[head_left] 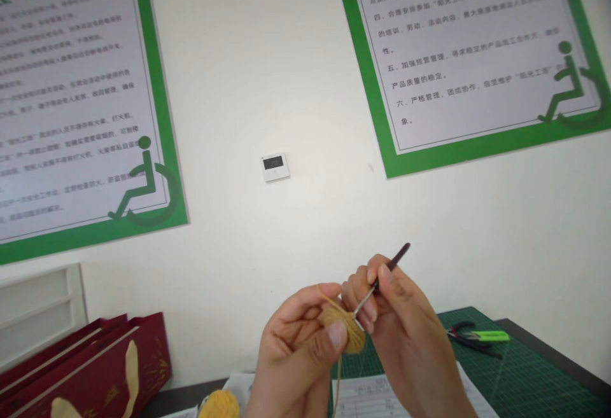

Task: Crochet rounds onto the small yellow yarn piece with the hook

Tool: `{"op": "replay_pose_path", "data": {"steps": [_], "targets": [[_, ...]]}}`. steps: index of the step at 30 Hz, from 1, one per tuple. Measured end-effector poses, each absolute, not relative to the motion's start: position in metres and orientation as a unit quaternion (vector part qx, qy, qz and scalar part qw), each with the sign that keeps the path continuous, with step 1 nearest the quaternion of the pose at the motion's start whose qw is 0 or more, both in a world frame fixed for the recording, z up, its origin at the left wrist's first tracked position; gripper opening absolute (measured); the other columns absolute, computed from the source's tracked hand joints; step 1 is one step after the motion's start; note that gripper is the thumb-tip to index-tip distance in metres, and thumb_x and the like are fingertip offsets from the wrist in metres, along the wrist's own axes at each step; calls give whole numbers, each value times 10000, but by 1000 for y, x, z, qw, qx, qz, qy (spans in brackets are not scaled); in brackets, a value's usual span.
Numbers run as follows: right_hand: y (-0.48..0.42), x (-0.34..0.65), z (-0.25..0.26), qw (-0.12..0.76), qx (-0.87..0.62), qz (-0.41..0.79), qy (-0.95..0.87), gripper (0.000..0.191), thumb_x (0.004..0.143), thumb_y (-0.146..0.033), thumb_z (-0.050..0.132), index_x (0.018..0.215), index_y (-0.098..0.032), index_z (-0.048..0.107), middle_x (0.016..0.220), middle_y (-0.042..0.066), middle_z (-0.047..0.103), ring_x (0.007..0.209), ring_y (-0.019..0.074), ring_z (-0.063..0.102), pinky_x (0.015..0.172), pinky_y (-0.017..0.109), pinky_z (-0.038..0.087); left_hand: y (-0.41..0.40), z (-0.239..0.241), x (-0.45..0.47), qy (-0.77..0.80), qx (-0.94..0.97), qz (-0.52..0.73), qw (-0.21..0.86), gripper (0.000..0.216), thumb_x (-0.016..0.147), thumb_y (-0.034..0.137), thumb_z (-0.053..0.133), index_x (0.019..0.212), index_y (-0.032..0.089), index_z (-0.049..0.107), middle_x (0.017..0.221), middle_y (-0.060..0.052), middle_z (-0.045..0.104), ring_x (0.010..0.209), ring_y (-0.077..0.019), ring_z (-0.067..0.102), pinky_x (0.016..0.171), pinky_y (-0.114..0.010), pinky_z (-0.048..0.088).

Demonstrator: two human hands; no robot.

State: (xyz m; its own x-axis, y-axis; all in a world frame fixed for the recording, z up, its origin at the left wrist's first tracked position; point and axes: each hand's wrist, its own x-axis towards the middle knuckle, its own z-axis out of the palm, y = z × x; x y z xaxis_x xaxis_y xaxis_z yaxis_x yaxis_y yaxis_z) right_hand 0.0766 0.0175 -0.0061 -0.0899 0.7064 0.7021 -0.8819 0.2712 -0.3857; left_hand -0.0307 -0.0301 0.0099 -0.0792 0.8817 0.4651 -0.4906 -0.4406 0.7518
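Observation:
My left hand [305,348] pinches a small tan crochet piece [352,335] between thumb and fingers. A strand of tan yarn [338,383] runs over the left index finger, and another length hangs below the piece. In my right hand [405,322] is a crochet hook [398,256] with a dark handle, held between thumb and fingers. Its metal shaft slants down to the left, with the tip at the upper right edge of the piece. The exact stitch at the tip is too small to make out.
A green cutting mat [534,367] covers the dark table, with pliers [472,338] and a bright green tool [494,336] on it. Printed paper [367,396] lies under my hands. A yellow yarn ball [219,404] and dark red gift bags [95,367] stand at left. Posters hang on the wall.

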Motion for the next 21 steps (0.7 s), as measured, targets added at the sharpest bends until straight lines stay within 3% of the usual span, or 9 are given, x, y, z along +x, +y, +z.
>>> {"op": "replay_pose_path", "data": {"steps": [4, 7, 21], "targets": [[19, 74, -10, 694, 56, 526, -488, 247, 990, -419, 607, 840, -229, 655, 784, -11, 617, 767, 128, 567, 739, 255, 478, -30, 8, -27, 239, 485, 749, 383, 311, 619, 194, 961, 913, 232, 866, 684, -25, 745, 655, -144, 682, 660, -221, 538], [20, 71, -14, 738, 36, 431, -518, 164, 1002, -390, 605, 925, -267, 681, 903, -7, 686, 897, 141, 631, 822, 261, 499, -29, 8, -25, 244, 490, 752, 368, 349, 643, 188, 943, 978, 241, 859, 683, -18, 729, 661, -142, 682, 687, -224, 545], [25, 81, -14, 763, 53, 363, -532, 181, 1050, -387, 510, 974, -268, 623, 846, -6, 733, 817, 136, 682, 769, 261, 524, -28, 8, -21, 224, 468, 778, 356, 329, 621, 150, 944, 929, 230, 860, 675, -34, 749, 638, -136, 671, 603, -200, 520]]}}
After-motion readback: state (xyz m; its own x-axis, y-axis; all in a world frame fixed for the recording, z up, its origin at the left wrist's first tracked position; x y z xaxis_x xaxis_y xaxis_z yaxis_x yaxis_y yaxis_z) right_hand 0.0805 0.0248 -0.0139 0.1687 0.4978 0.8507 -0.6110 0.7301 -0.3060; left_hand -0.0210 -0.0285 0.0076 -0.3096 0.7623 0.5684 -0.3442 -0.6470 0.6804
